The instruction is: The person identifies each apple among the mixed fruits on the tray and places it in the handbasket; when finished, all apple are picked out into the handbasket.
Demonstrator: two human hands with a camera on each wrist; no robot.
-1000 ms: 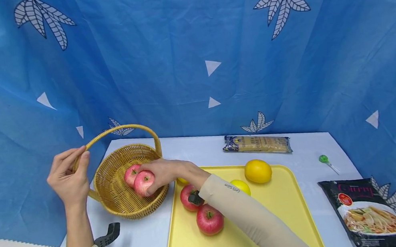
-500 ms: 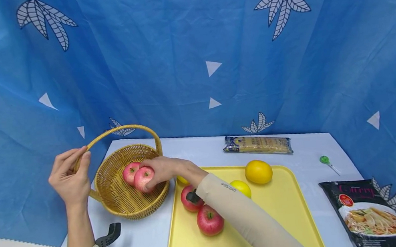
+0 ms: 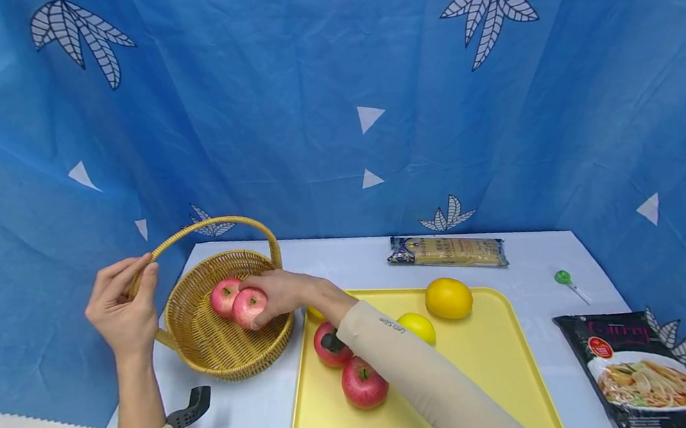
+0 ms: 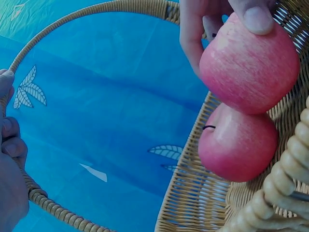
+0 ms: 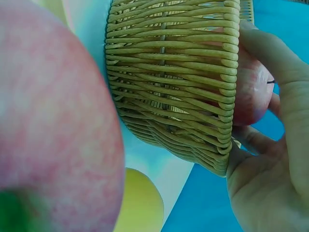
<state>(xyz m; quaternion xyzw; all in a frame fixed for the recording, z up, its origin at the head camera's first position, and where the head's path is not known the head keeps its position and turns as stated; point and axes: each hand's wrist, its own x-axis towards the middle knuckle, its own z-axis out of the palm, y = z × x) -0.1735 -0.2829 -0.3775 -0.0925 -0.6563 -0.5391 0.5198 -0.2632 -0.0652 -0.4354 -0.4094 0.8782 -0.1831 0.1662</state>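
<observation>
A round wicker basket (image 3: 207, 354) with an arched handle (image 3: 218, 220) stands on the left of the table. My left hand (image 3: 123, 303) pinches the left side of that handle between thumb and fingers. Reaching over the basket's right rim, my right hand (image 3: 279, 296) grips a red apple (image 3: 249, 309) inside it. A second apple (image 3: 223, 296) lies in the basket against the held one. In the left wrist view the thumb presses on the upper apple (image 4: 251, 67), and the other apple (image 4: 236, 145) sits just below. The right wrist view shows the basket's woven side (image 5: 169, 72) in front of the gripped apple (image 5: 252, 89).
A yellow tray (image 3: 487, 394) holds two apples (image 3: 363, 382), lemons (image 3: 448, 298) and a yellow fruit partly hidden by the right arm. Behind lies a pack of noodles (image 3: 447, 250). At the right are a green lollipop (image 3: 563, 277) and a black curry packet (image 3: 641, 364).
The right hand and its apple have barely moved in the basket; the apple beside it has shifted slightly up and left. The left hand keeps its hold on the handle.
</observation>
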